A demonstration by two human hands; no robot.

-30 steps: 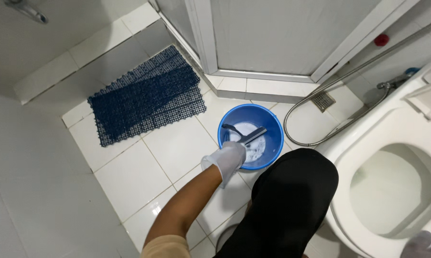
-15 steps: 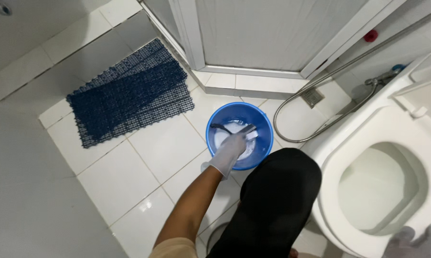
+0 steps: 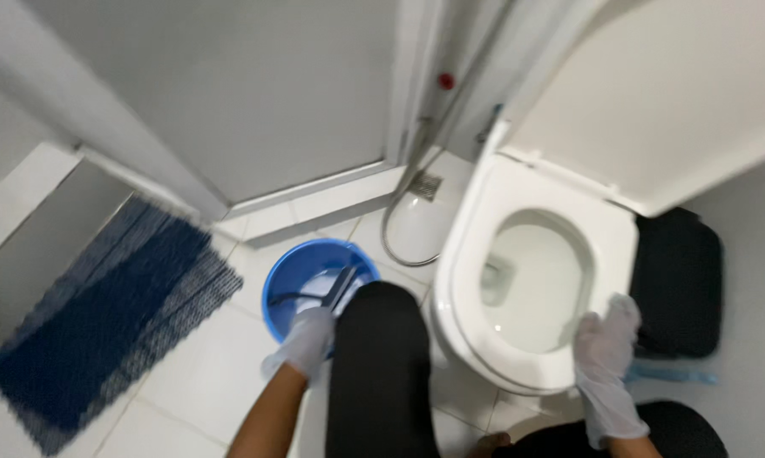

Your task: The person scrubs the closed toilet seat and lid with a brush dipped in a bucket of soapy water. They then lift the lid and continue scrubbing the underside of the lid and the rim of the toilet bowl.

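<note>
The gloved left hand [image 3: 308,341] reached into the blue bucket [image 3: 291,282] on the floor, its fingers' grip impossible to tell; the right hand [image 3: 607,339] rested flat on the toilet seat [image 3: 471,254]; scrubbing seemingly hadn't begun.

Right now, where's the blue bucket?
The blue bucket sits on the floor left of the toilet, under the gloved left hand.
</note>
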